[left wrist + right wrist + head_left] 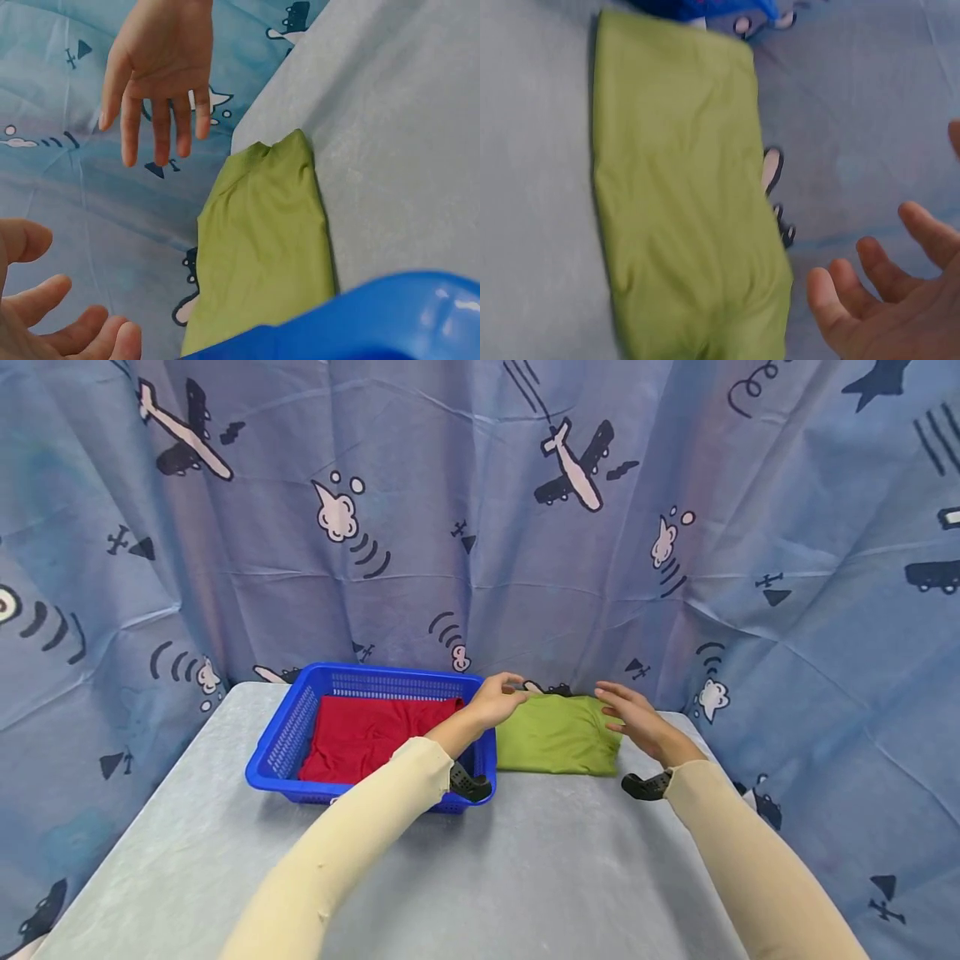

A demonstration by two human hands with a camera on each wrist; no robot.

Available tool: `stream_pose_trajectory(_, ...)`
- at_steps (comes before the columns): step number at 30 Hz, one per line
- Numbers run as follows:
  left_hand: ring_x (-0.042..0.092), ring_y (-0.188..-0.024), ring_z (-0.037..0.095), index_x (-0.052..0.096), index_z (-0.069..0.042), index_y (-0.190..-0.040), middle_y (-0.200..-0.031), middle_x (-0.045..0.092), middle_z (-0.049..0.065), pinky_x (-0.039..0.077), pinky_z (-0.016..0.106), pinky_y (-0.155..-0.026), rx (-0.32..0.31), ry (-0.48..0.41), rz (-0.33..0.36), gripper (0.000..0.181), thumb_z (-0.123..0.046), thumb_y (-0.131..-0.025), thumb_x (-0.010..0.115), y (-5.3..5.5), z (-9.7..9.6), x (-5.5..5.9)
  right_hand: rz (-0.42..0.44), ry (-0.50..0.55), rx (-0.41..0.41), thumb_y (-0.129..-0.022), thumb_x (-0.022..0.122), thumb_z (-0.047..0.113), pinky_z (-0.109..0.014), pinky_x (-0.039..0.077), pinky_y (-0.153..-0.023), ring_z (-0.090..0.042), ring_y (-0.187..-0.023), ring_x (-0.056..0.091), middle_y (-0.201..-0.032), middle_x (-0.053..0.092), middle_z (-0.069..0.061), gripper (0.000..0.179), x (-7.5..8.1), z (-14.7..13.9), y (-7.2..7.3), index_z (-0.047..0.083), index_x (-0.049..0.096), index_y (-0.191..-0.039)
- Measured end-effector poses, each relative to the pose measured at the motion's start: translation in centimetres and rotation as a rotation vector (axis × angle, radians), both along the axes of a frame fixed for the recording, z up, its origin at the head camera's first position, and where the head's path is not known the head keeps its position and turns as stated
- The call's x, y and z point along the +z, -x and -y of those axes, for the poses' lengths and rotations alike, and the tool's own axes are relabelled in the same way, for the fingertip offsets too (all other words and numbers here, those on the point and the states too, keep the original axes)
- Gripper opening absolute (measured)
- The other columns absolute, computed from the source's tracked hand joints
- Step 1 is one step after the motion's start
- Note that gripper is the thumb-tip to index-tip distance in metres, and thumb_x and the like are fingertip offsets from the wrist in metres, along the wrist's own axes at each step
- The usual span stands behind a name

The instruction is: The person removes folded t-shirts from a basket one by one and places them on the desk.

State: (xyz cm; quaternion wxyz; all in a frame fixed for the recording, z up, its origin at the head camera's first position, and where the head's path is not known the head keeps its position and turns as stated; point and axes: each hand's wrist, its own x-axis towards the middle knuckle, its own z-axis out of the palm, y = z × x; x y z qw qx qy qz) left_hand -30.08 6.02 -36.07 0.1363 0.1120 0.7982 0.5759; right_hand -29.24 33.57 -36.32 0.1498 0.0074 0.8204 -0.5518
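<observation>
A folded green cloth lies on the table, just right of a blue plastic basket. Inside the basket is a folded red cloth. My left hand hovers over the basket's right rim near the green cloth's left end, fingers spread and holding nothing. Over the cloth's right end is my right hand, its fingers loosely extended and nothing in them. In the left wrist view the palm of the right hand faces the camera, apart from the green cloth.
A grey-white table carries the basket and cloth. Blue curtains printed with airplanes hang behind it and along both sides. Black wrist straps and cream sleeves cover my wrists and arms.
</observation>
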Motion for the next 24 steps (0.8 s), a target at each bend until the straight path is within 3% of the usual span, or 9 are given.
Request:
stream_pose_trajectory(11,0.056,-0.130,0.032,0.061,-0.005,-0.135,-0.136,0.062,0.018,0.047,0.046,-0.108,0.008,-0.030,-0.067,0.035,-0.016,-0.102,0.054,-1.5,2.7,-0.4,-0.053,-0.002,0.014,-0.109,0.040,0.037,-0.059,0.028,-0.122,-0.044,-0.151,0.025,-0.168,0.018,-0.021,0.063,0.9,2.1,-2.3,0.009,0.020,-0.162)
stream_pose_trajectory(18,0.060,-0.119,0.033,0.060,-0.001,-0.133,-0.130,0.065,0.020,0.051,0.033,-0.091,0.019,-0.057,-0.071,0.035,-0.013,-0.102,0.054,-2.1,5.7,-0.5,-0.088,-0.034,0.058,-0.109,0.042,0.036,-0.058,0.032,-0.120,-0.044,-0.149,0.031,-0.164,0.027,-0.022,0.059,1.5,4.2,-3.4,0.007,0.028,-0.159)
stream_pose_trajectory(24,0.060,-0.118,0.034,0.060,0.001,-0.133,-0.131,0.064,0.023,0.052,0.042,-0.095,0.029,-0.038,-0.071,0.034,-0.012,-0.102,0.054,-2.9,8.4,-1.2,-0.142,-0.035,0.115,-0.109,0.045,0.031,-0.060,0.033,-0.119,-0.044,-0.147,0.035,-0.161,0.033,-0.024,0.056,1.7,6.2,-4.1,0.004,0.033,-0.156)
